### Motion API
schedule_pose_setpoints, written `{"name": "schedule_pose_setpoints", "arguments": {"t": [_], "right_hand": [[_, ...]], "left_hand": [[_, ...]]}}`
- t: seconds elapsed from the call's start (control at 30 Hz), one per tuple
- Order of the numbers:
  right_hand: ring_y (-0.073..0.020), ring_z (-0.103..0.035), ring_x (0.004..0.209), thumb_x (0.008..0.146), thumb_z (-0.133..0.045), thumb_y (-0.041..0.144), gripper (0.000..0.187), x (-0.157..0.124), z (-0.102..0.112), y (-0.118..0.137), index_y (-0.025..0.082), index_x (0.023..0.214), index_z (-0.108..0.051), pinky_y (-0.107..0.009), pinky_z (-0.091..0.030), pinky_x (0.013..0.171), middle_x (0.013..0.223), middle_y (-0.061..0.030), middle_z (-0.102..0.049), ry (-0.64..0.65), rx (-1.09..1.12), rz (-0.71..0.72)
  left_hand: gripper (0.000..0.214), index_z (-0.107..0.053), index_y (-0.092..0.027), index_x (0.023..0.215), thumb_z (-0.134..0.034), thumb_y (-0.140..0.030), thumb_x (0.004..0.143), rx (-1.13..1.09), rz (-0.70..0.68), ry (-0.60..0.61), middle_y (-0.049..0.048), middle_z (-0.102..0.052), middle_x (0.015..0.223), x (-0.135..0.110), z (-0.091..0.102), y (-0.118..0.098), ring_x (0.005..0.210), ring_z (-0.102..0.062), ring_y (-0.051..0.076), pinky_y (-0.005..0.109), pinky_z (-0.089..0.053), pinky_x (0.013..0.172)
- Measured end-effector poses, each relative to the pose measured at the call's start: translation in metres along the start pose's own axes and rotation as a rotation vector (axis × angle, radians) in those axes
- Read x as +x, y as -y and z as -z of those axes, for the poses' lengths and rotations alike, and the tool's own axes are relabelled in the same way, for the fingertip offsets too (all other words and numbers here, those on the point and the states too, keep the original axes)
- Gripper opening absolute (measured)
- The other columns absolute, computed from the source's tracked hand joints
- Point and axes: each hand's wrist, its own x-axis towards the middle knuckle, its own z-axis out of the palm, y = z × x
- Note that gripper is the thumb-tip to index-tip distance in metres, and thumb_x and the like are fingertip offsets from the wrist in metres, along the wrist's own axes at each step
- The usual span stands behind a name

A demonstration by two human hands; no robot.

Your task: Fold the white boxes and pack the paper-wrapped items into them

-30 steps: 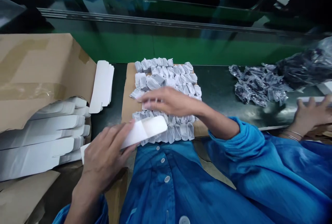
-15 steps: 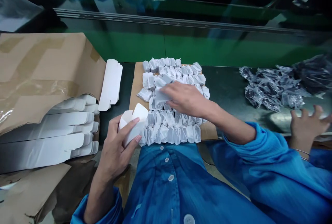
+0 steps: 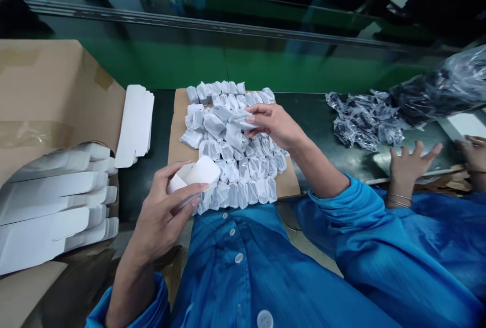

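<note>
My left hand [image 3: 163,219] grips a small white carton [image 3: 195,176], held with its open end up, at the near left corner of a cardboard sheet [image 3: 177,143]. On that sheet lie several rows of small white wrapped packets [image 3: 235,166]. My right hand [image 3: 271,123] is over the far rows, fingers pinched on one white packet [image 3: 243,119] lifted a little above the others. Both my sleeves are blue.
An open brown box [image 3: 41,95] on the left holds flat white cartons [image 3: 53,206]; a short stack of flat cartons [image 3: 134,123] lies beside it. Dark plastic-bagged parts [image 3: 364,120] are piled at the right. Another person's hands [image 3: 412,163] rest there. A green conveyor wall [image 3: 243,70] runs behind.
My left hand turned the flat carton upright and opened it into a box. My right hand moved from the middle rows to the far rows and picked up one packet.
</note>
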Motion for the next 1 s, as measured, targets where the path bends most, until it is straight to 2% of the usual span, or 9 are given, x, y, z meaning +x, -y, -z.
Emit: {"name": "schedule_pose_setpoints", "arguments": {"t": [0.1,0.2,0.27,0.37,0.5,0.63,0.8,0.9,1.0], "right_hand": [[-0.0109,-0.066,0.058,0.077,-0.077,0.034,0.030,0.000,0.000,-0.001,0.013,0.095,-0.065,-0.022,-0.057,0.056,0.075,-0.0022,-0.069,0.004,0.110,-0.003],[-0.0107,-0.067,0.056,0.076,-0.078,0.034,0.033,0.001,-0.003,-0.002,0.013,0.097,-0.064,-0.021,-0.057,0.055,0.074,-0.0012,-0.069,0.019,0.151,-0.030],[-0.0108,-0.067,0.057,0.076,-0.078,0.036,0.035,0.003,-0.003,-0.002,0.014,0.099,-0.063,-0.021,-0.057,0.055,0.074,-0.0008,-0.069,0.021,0.152,-0.020],[-0.0112,-0.066,0.057,0.075,-0.078,0.036,0.036,0.005,0.002,0.000,0.015,0.100,-0.064,-0.022,-0.056,0.053,0.073,0.0002,-0.068,0.005,0.121,-0.014],[-0.0110,-0.062,0.053,0.074,-0.079,0.037,0.037,0.007,0.011,0.000,0.016,0.100,-0.065,-0.023,-0.052,0.047,0.073,-0.0002,-0.068,-0.004,0.046,-0.040],[-0.0105,-0.059,0.052,0.071,-0.081,0.039,0.040,0.013,0.016,-0.005,0.017,0.100,-0.066,-0.023,-0.050,0.046,0.071,0.0005,-0.067,-0.030,-0.001,-0.033],[-0.0074,-0.060,0.059,0.082,-0.073,0.048,0.034,0.024,0.032,0.006,0.019,0.096,-0.063,-0.022,-0.053,0.056,0.080,0.0015,-0.064,-0.299,0.002,0.237],[-0.0107,-0.068,0.080,0.091,-0.062,0.048,0.032,0.005,0.040,0.027,0.022,0.110,-0.062,-0.025,-0.057,0.073,0.102,-0.0015,-0.068,-0.395,-0.154,0.372],[-0.0193,-0.067,0.109,0.093,-0.064,0.039,0.034,-0.042,0.027,0.044,0.026,0.123,-0.060,-0.032,-0.058,0.090,0.123,-0.0048,-0.066,-0.387,-0.382,0.483]], "left_hand": [[0.038,-0.067,-0.039,0.123,-0.052,-0.018,0.095,0.114,-0.115,0.162,0.0046,-0.043,0.149,0.017,-0.003,-0.011,0.132,-0.051,0.027,0.037,-0.054,0.094],[0.049,-0.057,-0.046,0.134,-0.043,-0.016,0.098,0.212,-0.218,0.373,0.0019,-0.034,0.160,0.050,-0.012,-0.023,0.137,-0.048,0.029,0.045,-0.054,0.096],[0.052,-0.054,-0.046,0.136,-0.040,-0.015,0.097,0.230,-0.232,0.488,0.0012,-0.027,0.165,0.075,-0.020,-0.028,0.139,-0.048,0.029,0.046,-0.053,0.096],[0.054,-0.056,-0.041,0.135,-0.041,-0.010,0.094,0.272,-0.224,0.579,0.0012,-0.018,0.168,0.104,-0.031,-0.029,0.138,-0.049,0.029,0.043,-0.055,0.092],[0.061,-0.053,-0.042,0.139,-0.042,-0.007,0.089,0.332,-0.202,0.599,0.0035,-0.020,0.168,0.119,-0.045,-0.023,0.134,-0.053,0.033,0.042,-0.056,0.085],[0.059,-0.056,-0.038,0.138,-0.041,-0.007,0.089,0.354,-0.189,0.595,0.0057,-0.023,0.167,0.126,-0.056,-0.016,0.129,-0.056,0.034,0.041,-0.056,0.083],[0.062,-0.056,-0.037,0.137,-0.042,-0.004,0.087,0.408,-0.189,0.601,0.0074,-0.024,0.166,0.135,-0.057,-0.020,0.126,-0.058,0.034,0.038,-0.056,0.079],[0.059,-0.054,-0.042,0.138,-0.042,-0.009,0.092,0.358,-0.165,0.544,0.0049,-0.023,0.166,0.126,-0.044,-0.026,0.129,-0.055,0.034,0.039,-0.057,0.079],[0.055,-0.053,-0.048,0.138,-0.045,-0.015,0.095,0.290,-0.172,0.394,0.0020,-0.031,0.161,0.102,-0.025,-0.027,0.128,-0.056,0.031,0.036,-0.058,0.078]]}}
